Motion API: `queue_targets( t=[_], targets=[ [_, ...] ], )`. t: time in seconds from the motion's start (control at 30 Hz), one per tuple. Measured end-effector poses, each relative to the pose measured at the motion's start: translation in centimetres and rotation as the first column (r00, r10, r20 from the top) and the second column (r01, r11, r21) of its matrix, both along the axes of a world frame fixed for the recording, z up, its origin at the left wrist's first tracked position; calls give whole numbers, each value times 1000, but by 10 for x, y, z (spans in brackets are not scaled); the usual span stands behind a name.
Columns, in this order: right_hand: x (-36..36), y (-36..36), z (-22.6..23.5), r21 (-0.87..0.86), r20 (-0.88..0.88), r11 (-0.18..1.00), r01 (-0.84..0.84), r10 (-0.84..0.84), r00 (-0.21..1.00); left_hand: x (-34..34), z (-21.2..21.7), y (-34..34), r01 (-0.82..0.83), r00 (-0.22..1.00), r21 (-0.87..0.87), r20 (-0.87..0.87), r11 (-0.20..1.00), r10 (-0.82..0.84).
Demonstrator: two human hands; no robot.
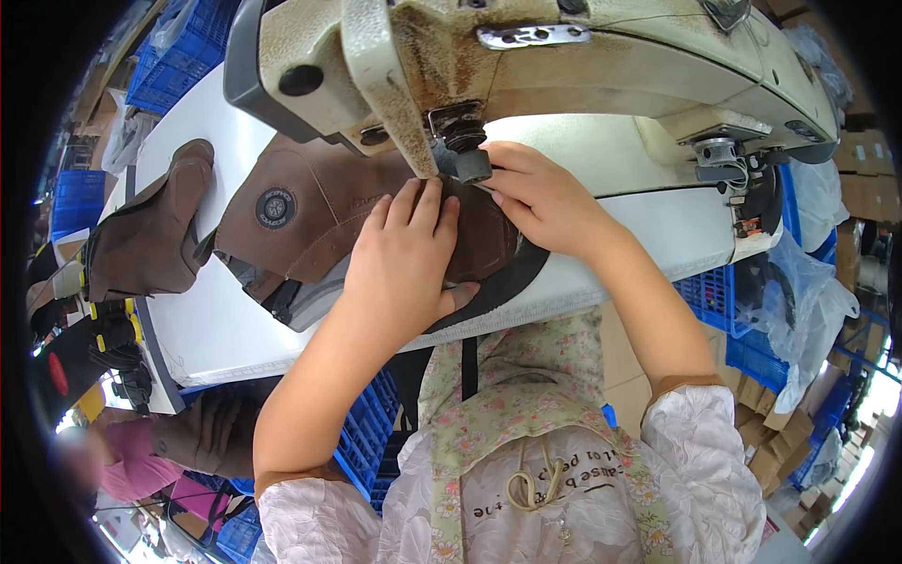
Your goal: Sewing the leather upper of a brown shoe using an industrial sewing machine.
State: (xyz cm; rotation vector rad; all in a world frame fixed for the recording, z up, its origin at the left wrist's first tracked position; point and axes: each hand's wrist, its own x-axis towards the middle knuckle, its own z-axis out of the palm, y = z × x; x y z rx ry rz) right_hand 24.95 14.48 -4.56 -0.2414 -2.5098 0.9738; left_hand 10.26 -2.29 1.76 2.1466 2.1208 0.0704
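Note:
A brown leather bag (310, 202) with a round dark badge lies on the white sewing-machine table, its far part beneath the machine head. My left hand (409, 240) rests on the bag, its fingers stretched toward the needle area and its thumb off to the right. Right by the dark presser part (470, 164) of the sewing machine (564, 70) is my right hand (540, 193). Its fingers are drawn together at the bag's right end; what they pinch is hidden. A black strap (512, 289) curves along the bag's near right edge.
Another brown leather piece (155, 230) hangs over the table's left end. Blue crates (183, 52) stand at the far left, and more crates (705, 296) with plastic bags are on the right. A person in pink (136, 461) is at the lower left. Cardboard boxes (775, 437) lie stacked at right.

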Motion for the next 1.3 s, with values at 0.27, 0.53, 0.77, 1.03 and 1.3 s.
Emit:
queue_targets(
  t=[0.27, 0.53, 0.77, 1.03, 1.3],
  targets=[
    [6, 2, 2, 128, -28, 992, -8, 11, 1000, 2, -3, 0, 0, 1000, 32, 21, 999, -1],
    [8, 0, 3, 124, 14, 992, -5, 4, 1000, 2, -6, 2, 3, 999, 82, 42, 997, -7],
    [4, -2, 4, 137, 6, 991, -11, 10, 1000, -7, -12, 0, 24, 1000, 128, 7, 991, -25],
    [0, -10, 2, 162, 16, 987, 18, -21, 1000, -15, -3, 1, 47, 999, 58, 1, 997, -47],
    [-6, -29, 3, 144, -11, 986, 84, -83, 996, -23, -12, -5, 45, 997, 107, -59, 993, -39]
  ],
)
